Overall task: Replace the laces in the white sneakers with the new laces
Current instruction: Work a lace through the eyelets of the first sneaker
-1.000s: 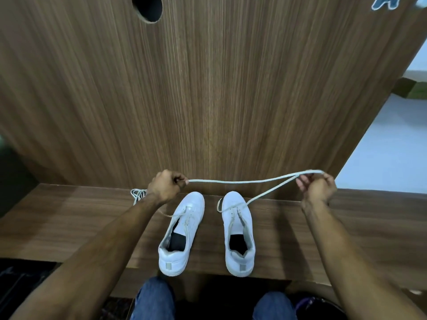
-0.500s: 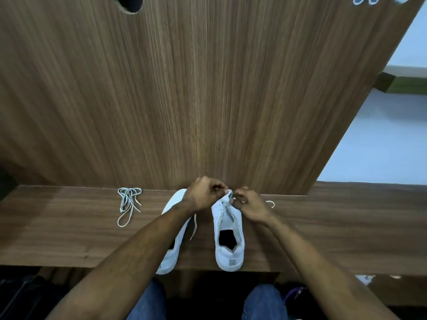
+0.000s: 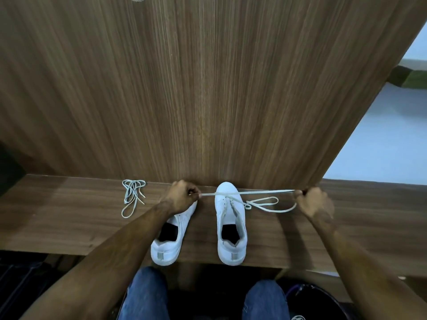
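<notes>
Standing heels-first at the near edge of the bench (image 3: 69, 215), two white sneakers (image 3: 231, 225) point away. Farther out, the left hand (image 3: 181, 197) and right hand (image 3: 315, 201) each pinch the lace (image 3: 254, 192), taut across the right shoe's toe. A spare lace bundle (image 3: 132, 196) lies left.
</notes>
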